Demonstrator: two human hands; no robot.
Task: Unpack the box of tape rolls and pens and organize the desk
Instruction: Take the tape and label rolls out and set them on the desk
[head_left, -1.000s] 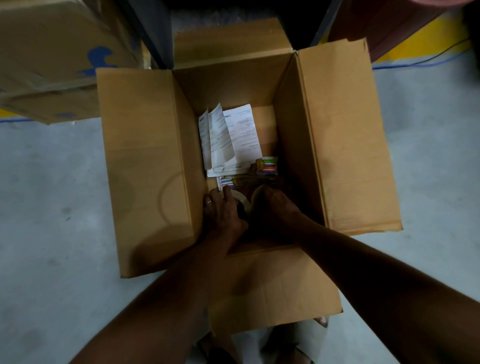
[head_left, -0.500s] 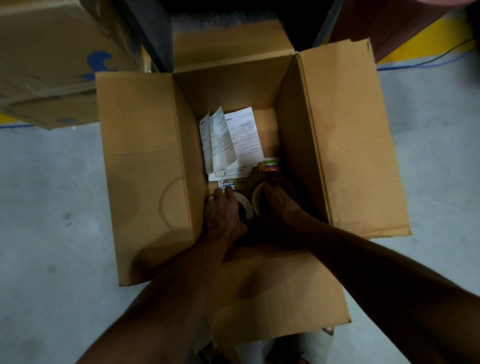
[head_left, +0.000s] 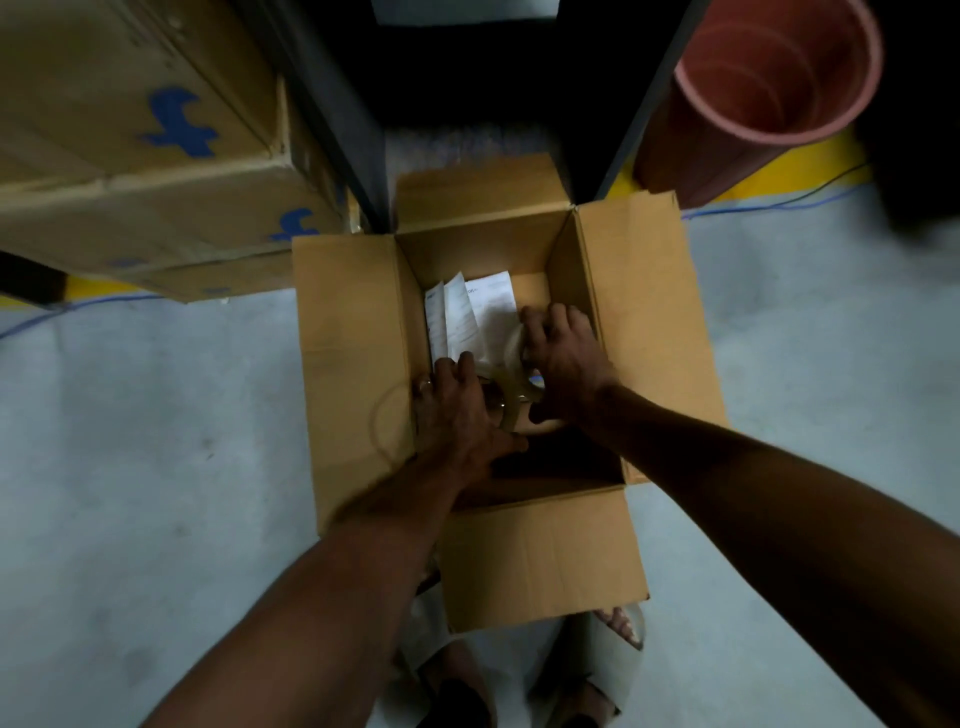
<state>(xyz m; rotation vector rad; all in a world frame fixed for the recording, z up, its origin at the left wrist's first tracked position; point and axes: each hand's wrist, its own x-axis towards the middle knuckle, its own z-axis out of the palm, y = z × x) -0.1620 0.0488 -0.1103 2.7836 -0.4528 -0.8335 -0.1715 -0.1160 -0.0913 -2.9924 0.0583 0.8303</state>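
Observation:
An open cardboard box (head_left: 353, 364) stands on the grey floor with its flaps spread. Both my hands are inside it. My left hand (head_left: 457, 410) and my right hand (head_left: 566, 364) together grip a stack of tape rolls (head_left: 511, 392), brownish and clear, held up above the box's bottom. White folded papers (head_left: 467, 312) lie at the far end of the box floor. The pens are hidden under my hands.
A large closed carton with blue logos (head_left: 140, 156) sits at the left on a low shelf. A rolled reddish mat (head_left: 753, 93) stands at the upper right. Dark shelf posts (head_left: 337, 130) rise behind the box. My feet (head_left: 618, 623) are below the near flap.
My hands have risen from the box's bottom with the tape rolls between them. The view has pulled back and tilted up, so the shelf and mat now show.

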